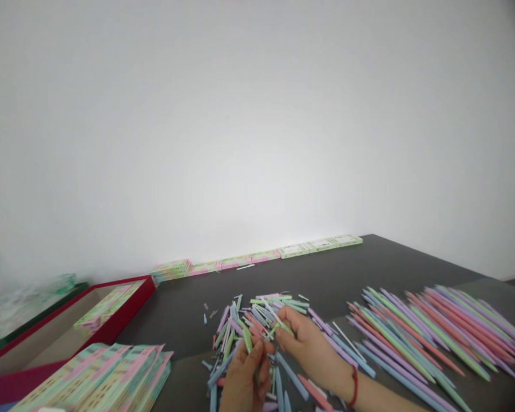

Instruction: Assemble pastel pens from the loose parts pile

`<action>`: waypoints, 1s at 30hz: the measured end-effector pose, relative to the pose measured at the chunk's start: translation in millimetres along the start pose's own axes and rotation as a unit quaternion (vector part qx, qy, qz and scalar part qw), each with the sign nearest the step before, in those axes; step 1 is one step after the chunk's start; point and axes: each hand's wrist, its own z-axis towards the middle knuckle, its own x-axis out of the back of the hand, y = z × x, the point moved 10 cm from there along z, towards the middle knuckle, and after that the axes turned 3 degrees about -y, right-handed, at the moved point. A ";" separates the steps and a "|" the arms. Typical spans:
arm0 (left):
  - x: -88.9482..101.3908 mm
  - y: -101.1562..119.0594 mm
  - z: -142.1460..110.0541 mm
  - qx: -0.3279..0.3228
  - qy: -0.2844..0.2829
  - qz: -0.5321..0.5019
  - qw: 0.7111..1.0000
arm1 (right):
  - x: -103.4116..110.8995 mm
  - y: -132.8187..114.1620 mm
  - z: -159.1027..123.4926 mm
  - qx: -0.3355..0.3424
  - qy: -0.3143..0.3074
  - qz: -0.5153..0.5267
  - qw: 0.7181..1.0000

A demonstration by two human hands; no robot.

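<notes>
My left hand [245,377] is closed in a pinch over the pile. A green pointed pen piece [246,340] sticks up from its thumb and finger. My right hand [298,337], with a red cord on the wrist, pinches close beside it. At its fingertips are a thin white stick [273,312] and a bit of green; which of them it grips I cannot tell. Under and around both hands lies a loose pile of pen parts [292,375], with blue, purple, green and coral tubes and thin white sticks. My fingers hide some of the pile.
To the right, long pastel pointed pens [412,337] lie in slanted rows on the dark table [223,286]. Printed packs [111,377] are stacked at front left. Behind them is a red-rimmed box [131,294] with more packs. Flat boxes [266,256] line the wall.
</notes>
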 end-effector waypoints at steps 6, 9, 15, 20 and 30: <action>1.3 3.1 0.1 -0.009 0.007 0.029 1.000 | 3.0 -0.7 0.1 0.019 -0.004 -0.096 0.995; -2.2 1.8 2.5 -0.021 -0.037 0.075 0.996 | -1.1 2.8 -1.2 0.005 -0.017 -0.108 0.994; 9.7 -2.5 12.9 -0.060 -0.054 0.148 0.986 | -11.1 -2.2 -5.2 0.011 -0.082 -0.102 0.991; 12.5 2.3 14.8 -0.075 -0.045 0.143 0.986 | 5.2 -11.6 -8.4 0.029 -0.097 -0.152 0.983; 15.7 8.3 19.2 -0.096 -0.066 0.172 0.978 | 34.6 -28.9 -24.3 0.092 -0.121 -0.431 0.890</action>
